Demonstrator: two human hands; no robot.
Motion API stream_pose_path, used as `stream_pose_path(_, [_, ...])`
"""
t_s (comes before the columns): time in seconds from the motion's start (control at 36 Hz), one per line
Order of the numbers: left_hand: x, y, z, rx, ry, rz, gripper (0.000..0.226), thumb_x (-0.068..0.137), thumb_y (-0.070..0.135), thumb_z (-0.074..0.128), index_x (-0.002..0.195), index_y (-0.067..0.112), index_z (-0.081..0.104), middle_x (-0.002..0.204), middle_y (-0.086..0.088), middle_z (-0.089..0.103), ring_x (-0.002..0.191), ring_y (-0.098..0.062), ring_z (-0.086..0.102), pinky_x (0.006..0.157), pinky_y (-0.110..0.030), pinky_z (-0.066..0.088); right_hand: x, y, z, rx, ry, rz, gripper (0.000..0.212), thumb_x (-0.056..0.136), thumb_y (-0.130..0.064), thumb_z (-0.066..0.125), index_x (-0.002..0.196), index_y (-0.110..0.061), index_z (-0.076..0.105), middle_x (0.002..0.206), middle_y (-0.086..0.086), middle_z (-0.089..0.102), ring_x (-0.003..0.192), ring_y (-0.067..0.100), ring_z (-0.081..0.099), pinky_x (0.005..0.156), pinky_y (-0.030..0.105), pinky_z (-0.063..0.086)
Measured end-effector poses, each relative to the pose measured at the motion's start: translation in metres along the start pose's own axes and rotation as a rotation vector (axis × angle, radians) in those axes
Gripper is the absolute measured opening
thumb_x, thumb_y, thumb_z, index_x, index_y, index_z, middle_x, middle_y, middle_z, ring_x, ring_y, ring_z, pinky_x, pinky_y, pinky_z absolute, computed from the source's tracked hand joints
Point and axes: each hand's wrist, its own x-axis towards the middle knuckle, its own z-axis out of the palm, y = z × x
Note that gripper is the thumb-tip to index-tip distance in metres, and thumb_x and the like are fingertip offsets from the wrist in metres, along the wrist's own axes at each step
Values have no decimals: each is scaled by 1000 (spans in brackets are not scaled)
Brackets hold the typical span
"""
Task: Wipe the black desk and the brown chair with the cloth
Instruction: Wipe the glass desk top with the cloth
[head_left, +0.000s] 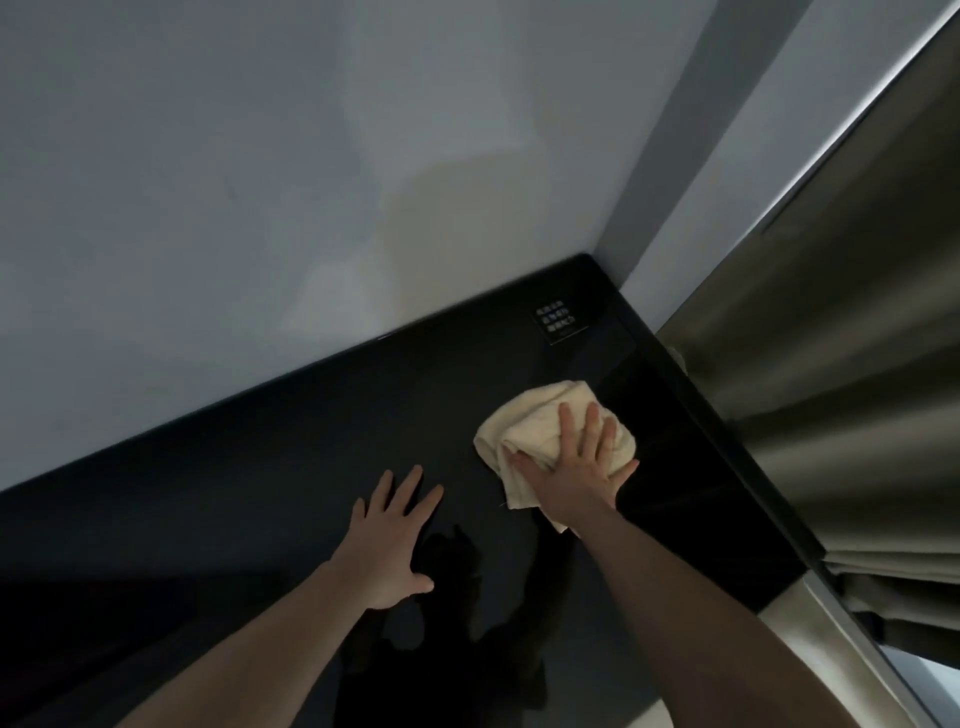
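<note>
Head view: you stand over a black worktop (322, 467) set into a wall corner, both hands down on it.
Cloth location: the cream cloth (535, 426) lies bunched on the right part of the worktop, near the right edge and short of the back corner.
Right hand grip: your right hand (576, 467) is flat on the cloth, fingers spread; it presses the cloth down, it does not clutch it.
Left hand grip: your left hand (395, 540) is open, empty, palm flat on bare worktop, well apart from the cloth.
Handling: the cloth looks soft, light and limp; it will likely fold and slide on the glossy surface. Keep your palm on the thick middle bunch, since the loose tail under your wrist may drag.
Edges: the back edge meets the pale wall (260, 182); the right edge runs just beside a curtain (831, 338). A small label (558, 323) sits near the back corner.
Open room: the broad stretch to your left is bare; the right side is tight against the curtain.
Chair: not in view; judged not yet dealt with.
Step judged: wiping the right end of the worktop.
</note>
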Motion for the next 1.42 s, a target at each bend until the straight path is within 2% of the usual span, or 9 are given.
stream_pose_path(0.11, [22,15,-5,22,-29,-36,125,78,54,78,155,40,-20,158,6,-41,147,-39,-30,121,-65,-1,36,25,-25,10,30,51,110,67,-103,18,154,-49,-21,161,-11,-36,149,24,-34,115,71,-11])
stream_pose_path(0.25, [34,16,-7,41,-30,-49,134,73,53,82,151,46,-27,152,10,-49,142,-39,-39,117,-70,-6,78,50,-52,0,59,115,114,64,-105,16,155,-46,-19,163,-9,-34,150,25,-32,115,72,-11])
stream_pose_path(0.56, [37,10,-2,20,-4,-49,136,71,52,84,150,50,-26,150,14,-50,139,-37,-43,117,-70,-6,124,56,-83,35,127,254,112,67,-102,13,158,-41,-11,167,-3,-24,153,30,-22,113,75,-7])
stream_pose_path(0.75, [31,5,-1,32,36,-8,130,72,57,81,154,45,-21,155,12,-44,143,-35,-39,118,-67,-8,114,40,-74,46,81,286,112,68,-102,11,157,-40,-17,166,0,-28,150,34,-29,112,76,-10])
stream_pose_path(0.89, [9,-17,12,36,73,32,119,80,61,72,156,41,-17,157,11,-40,147,-31,-34,121,-54,-10,90,17,-50,51,66,254,108,72,-99,11,156,-39,-21,165,2,-31,148,36,-33,112,75,-11])
stream_pose_path(1.03, [-34,-59,31,-14,104,-72,115,82,61,70,157,40,-14,158,11,-38,149,-29,-29,118,-49,-11,54,-7,-22,58,50,197,107,73,-99,10,157,-39,-19,165,4,-31,148,35,-35,112,74,-16])
stream_pose_path(1.22, [-112,-130,64,-61,64,-225,118,82,56,74,158,39,-15,161,7,-34,151,-34,-22,124,-56,1,-29,-56,27,38,-27,115,101,82,-92,15,157,-35,-21,164,8,-33,147,38,-35,112,74,-14])
stream_pose_path(1.42, [-193,-187,99,-83,-4,-315,126,79,45,80,156,38,-19,160,5,-37,151,-37,-22,122,-63,9,-135,-118,100,13,-88,62,104,75,-93,2,155,-34,-28,161,9,-38,146,37,-37,113,75,-10])
